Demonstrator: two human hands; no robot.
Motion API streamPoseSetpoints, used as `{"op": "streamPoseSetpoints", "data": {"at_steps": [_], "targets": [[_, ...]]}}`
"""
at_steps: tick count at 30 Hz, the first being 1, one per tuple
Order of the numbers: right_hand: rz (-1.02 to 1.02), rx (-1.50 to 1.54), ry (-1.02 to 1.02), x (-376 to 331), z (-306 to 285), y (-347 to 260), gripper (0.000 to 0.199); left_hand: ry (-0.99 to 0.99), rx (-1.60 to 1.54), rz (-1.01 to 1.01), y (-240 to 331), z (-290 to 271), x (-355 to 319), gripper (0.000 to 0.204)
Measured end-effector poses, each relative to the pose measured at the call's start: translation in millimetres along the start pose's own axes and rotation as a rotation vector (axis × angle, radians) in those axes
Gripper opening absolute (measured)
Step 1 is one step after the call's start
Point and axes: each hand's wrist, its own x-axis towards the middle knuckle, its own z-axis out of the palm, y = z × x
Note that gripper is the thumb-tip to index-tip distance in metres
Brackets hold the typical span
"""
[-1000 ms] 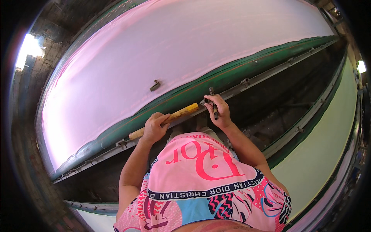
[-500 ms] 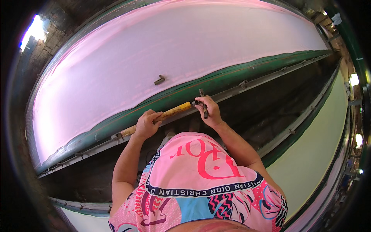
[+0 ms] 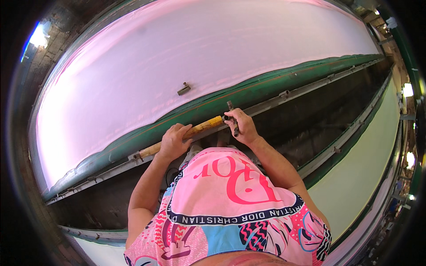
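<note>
My left hand grips the middle of a yellowish wooden handle that lies along a metal rail. My right hand is closed on a dark metal tool at the handle's right end, against the rail. The rail runs along the green edge of a long table covered in pale pink cloth. My pink patterned shirt fills the lower middle of the view.
A small dark metal piece lies on the pink cloth above my hands. A dark gap runs between this table and a second long table with pale cloth at the right. Bright lights show at the far left.
The view has shifted slightly, so the table and my hands sit a little lower and more central. Both hands keep their hold on the handle and the tool.
</note>
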Motion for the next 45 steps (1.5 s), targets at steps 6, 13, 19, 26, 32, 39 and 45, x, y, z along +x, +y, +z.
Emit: {"op": "streamPoseSetpoints", "data": {"at_steps": [6, 13, 19, 26, 32, 39, 45], "targets": [[-0.031, -0.057, 0.062, -2, 5, -4, 0.035, 0.074, -0.151, 0.222, 46, 43, 77, 0.082], [0.129, -0.301, 0.203, -43, 15, -10, 0.024, -0.017, -0.237, 0.297, 54, 73, 109, 0.054], [0.181, -0.382, 0.253, -48, 41, -8, 0.019, -0.005, -0.256, 0.287, 58, 68, 105, 0.041], [0.244, -0.348, 0.284, -43, 53, -13, 0.017, 0.0, -0.308, 0.295, 52, 68, 104, 0.041], [0.281, -0.392, 0.246, -42, 54, -12, 0.018, 0.008, -0.314, 0.319, 51, 69, 104, 0.041], [0.269, -0.423, 0.216, -42, 45, -12, 0.022, 0.046, -0.292, 0.336, 50, 69, 103, 0.038], [0.143, -0.333, 0.269, -46, 39, -10, 0.03, 0.057, -0.288, 0.325, 51, 72, 104, 0.04]]}}
